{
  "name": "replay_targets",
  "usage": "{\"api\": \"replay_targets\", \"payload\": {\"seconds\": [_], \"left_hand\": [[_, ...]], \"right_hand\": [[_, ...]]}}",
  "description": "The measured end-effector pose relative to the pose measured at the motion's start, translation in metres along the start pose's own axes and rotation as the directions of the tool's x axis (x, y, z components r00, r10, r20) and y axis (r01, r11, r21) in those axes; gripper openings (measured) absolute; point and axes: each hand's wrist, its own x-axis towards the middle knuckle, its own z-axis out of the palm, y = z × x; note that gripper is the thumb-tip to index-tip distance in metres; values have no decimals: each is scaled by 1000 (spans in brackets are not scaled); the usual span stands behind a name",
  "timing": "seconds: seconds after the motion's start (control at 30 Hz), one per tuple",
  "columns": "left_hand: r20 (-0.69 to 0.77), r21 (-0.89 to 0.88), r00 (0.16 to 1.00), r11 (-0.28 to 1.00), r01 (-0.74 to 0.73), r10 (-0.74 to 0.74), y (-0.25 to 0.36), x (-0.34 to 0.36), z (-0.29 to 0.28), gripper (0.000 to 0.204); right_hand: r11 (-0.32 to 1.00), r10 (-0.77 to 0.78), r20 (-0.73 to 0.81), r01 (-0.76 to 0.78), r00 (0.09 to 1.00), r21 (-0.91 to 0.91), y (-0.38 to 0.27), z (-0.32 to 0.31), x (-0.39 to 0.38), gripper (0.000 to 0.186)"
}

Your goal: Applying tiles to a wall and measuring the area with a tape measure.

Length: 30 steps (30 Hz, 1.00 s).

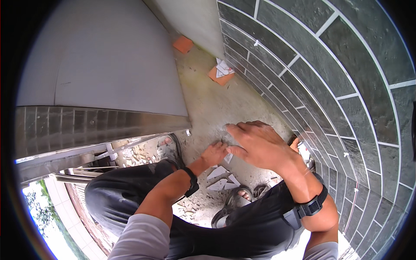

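Note:
Close to the floor, my left hand (214, 153) reaches forward with its fingers out, near a small white tile piece (228, 158). I cannot tell whether it touches that piece. Above and to the right, my right hand (257, 142) is held with its thumb apart from its bent fingers. Its fingertips are over a greyish patch of the concrete floor (208, 108), and I see nothing held in them. Nearer my feet lie broken white tile pieces (217, 172), some of them pointed.
A wall of dark grey tiles (351, 117) with pale joints rises on the right. A large grey panel (117, 56) stands at the left. Farther off, orange squares (183, 44) lie on the floor, one under white scraps (222, 68). Rubble (139, 155) lies near my left foot.

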Motion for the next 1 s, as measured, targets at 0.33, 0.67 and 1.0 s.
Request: {"api": "replay_targets", "payload": {"seconds": [0.33, 0.67, 1.0], "left_hand": [[-17, 511, 958, 821, 255, -286, -204, 125, -135, 18], [-204, 539, 867, 687, 488, -455, -401, 176, -192, 16], [-161, 63, 546, 544, 837, -822, -429, 200, -150, 48]], "right_hand": [[998, -39, -131, 31, 991, -61, -17, -8, -7, 34], [985, 171, -59, -172, 983, -11, -53, -14, -28, 57], [969, 248, -27, -248, 968, 11, -50, -20, -7, 56]]}}
